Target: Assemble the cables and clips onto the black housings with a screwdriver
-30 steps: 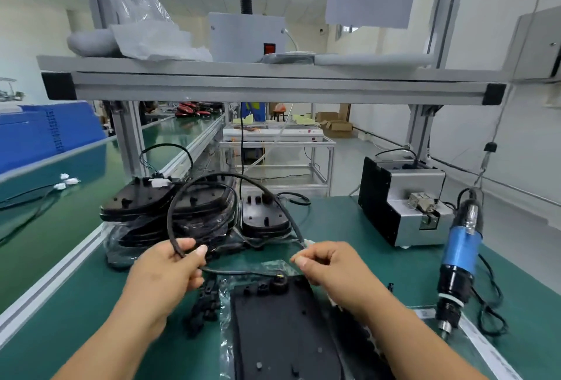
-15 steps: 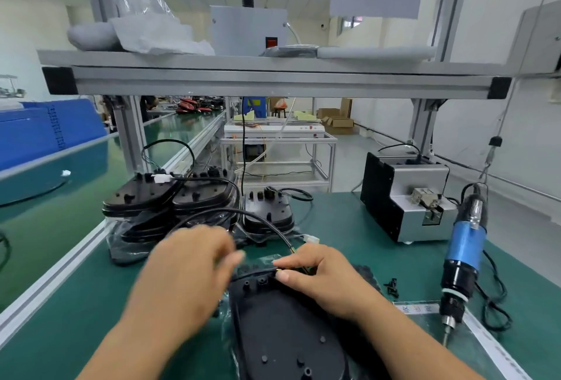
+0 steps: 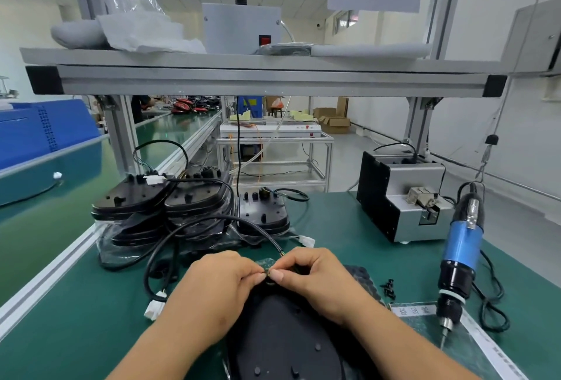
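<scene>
Factory assembly floor: green-matted counter (image 3: 349, 212) in the foreground, conveyor line (image 3: 170, 133) running back at left, aluminium-frame shelf (image 3: 267, 82) overhead, a hanging electric screwdriver (image 3: 463, 246) and grey benchtop machine (image 3: 400, 194) at right.

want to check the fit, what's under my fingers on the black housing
The black cable runs in between left hand and right hand at the far end of the black housing. Its tip and seat are covered by fingers.

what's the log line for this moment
left hand pinches cable end at housing edge | right hand pinches cable | screwdriver untouched
</scene>
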Available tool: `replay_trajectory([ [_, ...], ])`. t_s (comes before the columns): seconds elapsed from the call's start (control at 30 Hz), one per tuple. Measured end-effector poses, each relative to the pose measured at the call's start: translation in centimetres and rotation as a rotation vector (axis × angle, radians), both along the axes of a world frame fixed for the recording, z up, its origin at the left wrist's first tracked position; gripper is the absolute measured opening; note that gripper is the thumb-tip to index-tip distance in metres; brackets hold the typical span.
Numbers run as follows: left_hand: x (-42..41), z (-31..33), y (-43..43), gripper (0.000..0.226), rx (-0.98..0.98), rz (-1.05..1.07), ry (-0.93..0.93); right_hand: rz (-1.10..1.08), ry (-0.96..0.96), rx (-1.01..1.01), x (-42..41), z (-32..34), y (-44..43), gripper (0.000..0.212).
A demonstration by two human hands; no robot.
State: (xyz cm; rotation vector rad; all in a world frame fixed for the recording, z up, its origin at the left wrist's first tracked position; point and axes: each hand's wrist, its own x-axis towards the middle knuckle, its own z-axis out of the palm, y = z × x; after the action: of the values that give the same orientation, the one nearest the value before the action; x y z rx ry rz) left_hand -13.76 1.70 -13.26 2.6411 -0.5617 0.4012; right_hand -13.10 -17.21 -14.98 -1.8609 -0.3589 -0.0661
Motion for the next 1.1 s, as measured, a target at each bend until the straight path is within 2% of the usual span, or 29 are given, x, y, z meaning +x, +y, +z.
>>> replay_trajectory([
  [0.33,-0.4,-0.2,-0.8,0.033,0.151,-0.016,-0.110,-0.009,-0.077,-0.078,-0.5,0.6,0.2,0.010],
  [0.5,-0.5,0.0,1.2,0.030,-0.006,-0.106,0.038,0.020,-0.065,-0.104,-0.6,0.6,0.0,0.005],
  [0.6,-0.7,-0.2,1.6,0.019,-0.162,-0.115,0.131,0.099,0.062,-0.092,-0.6,1.4,-1.1,0.014],
  [0.67,-1.1,-0.2,1.5,0.020,-0.221,-0.103,0.148,-0.049,0.092,0.008,0.3,2.0,-2.6,0.016],
  [0.73,-1.3,-0.4,1.5,0.026,-0.273,-0.098,0.136,-0.370,0.119,0.045,1.9,2.5,-4.5,0.009],
  [0.8,-1.2,-0.6,1.6,0.025,-0.305,-0.100,0.129,-0.573,0.148,-0.134,3.7,2.3,-5.7,0.019],
  [0.9,-1.1,-0.9,1.9,0.024,-0.313,-0.109,0.142,-0.545,0.167,-0.564,5.7,1.6,-5.4,0.018],
  [0.93,-1.0,-1.0,2.1,0.025,-0.319,-0.115,0.149,-0.525,0.159,-0.647,6.1,1.3,-5.0,0.017],
  [1.1,-0.9,-1.3,2.3,0.021,-0.341,-0.119,0.167,-0.497,0.127,-0.826,7.1,0.3,-3.5,0.018],
])
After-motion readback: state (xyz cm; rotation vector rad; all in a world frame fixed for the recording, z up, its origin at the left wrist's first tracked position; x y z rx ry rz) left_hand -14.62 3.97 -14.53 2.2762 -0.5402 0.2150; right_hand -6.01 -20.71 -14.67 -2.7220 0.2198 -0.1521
